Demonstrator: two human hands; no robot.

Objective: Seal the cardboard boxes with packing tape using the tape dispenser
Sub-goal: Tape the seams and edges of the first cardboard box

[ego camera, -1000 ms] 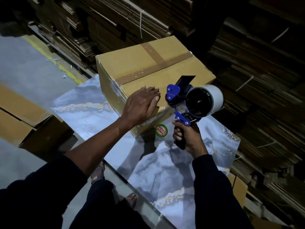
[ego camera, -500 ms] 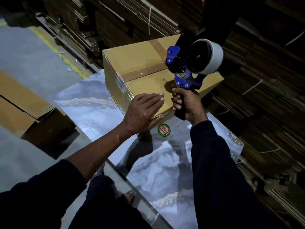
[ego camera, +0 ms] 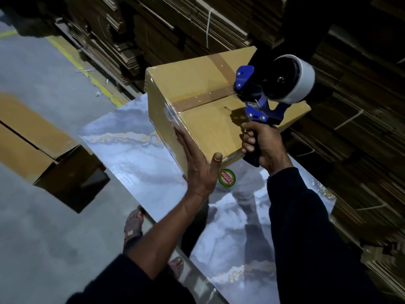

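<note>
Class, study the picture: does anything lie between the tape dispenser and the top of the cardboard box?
Nothing visible does. The right hand holds the tape dispenser directly over the cardboard box, at its brown tape strip. The left hand presses the box's near corner, clear of the dispenser's path.

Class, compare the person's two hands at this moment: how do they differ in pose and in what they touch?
The left hand lies open and flat against the brown cardboard box's near corner; the right hand is clenched round the blue tape dispenser's handle. Left steadies, right holds a tool. Both emerge from dark sleeves.
</note>
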